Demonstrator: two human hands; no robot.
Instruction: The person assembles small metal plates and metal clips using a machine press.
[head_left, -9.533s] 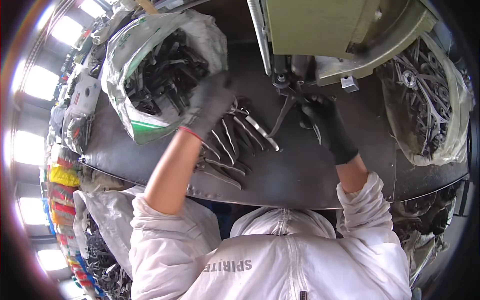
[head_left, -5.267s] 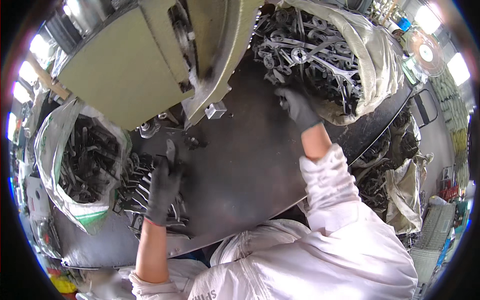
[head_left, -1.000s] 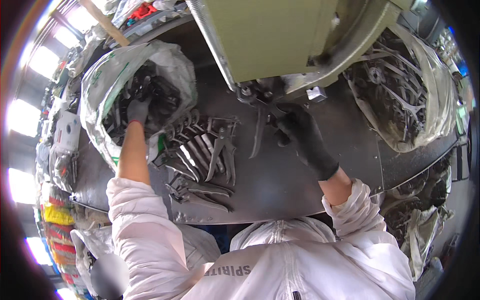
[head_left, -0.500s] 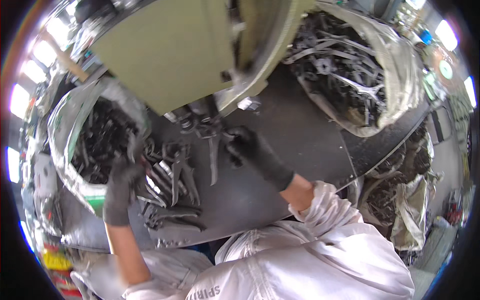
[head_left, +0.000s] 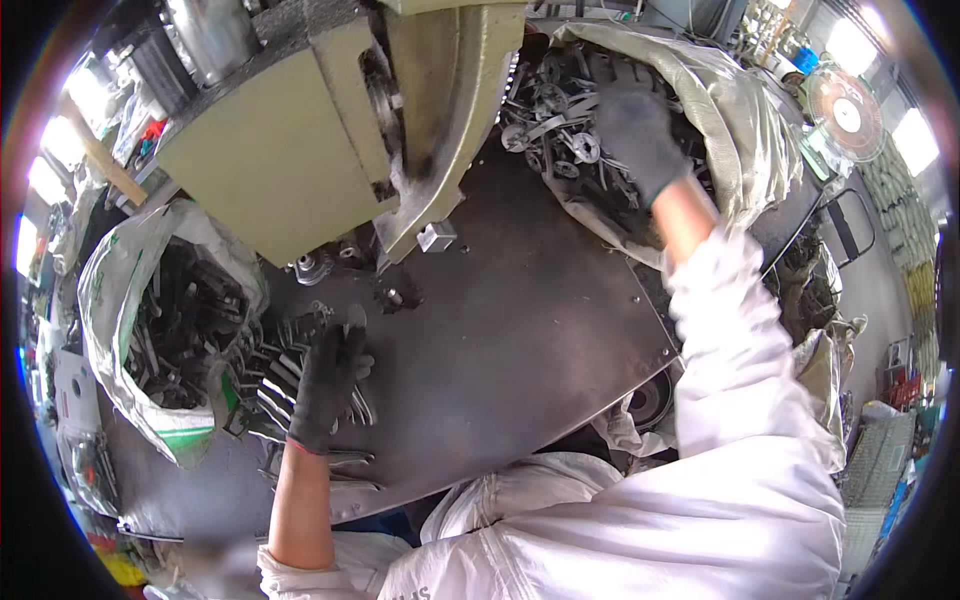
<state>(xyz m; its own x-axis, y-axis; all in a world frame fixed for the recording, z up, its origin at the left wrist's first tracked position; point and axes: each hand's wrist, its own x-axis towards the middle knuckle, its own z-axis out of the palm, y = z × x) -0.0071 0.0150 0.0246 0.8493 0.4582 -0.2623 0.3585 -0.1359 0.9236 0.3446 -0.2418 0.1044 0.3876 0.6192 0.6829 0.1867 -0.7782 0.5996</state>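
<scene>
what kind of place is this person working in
Probably a factory or metal workshop: a big green machine stands over a dark metal table, with a white sack and a beige sack full of metal parts on either side.

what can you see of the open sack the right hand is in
The open sack is off-white and looks like woven plastic, its rim slack and wrinkled. It sits on the dark tabletop, right of the olive-green machine, holding grey metal-looking parts. The gloved right hand is inside its mouth.
</scene>
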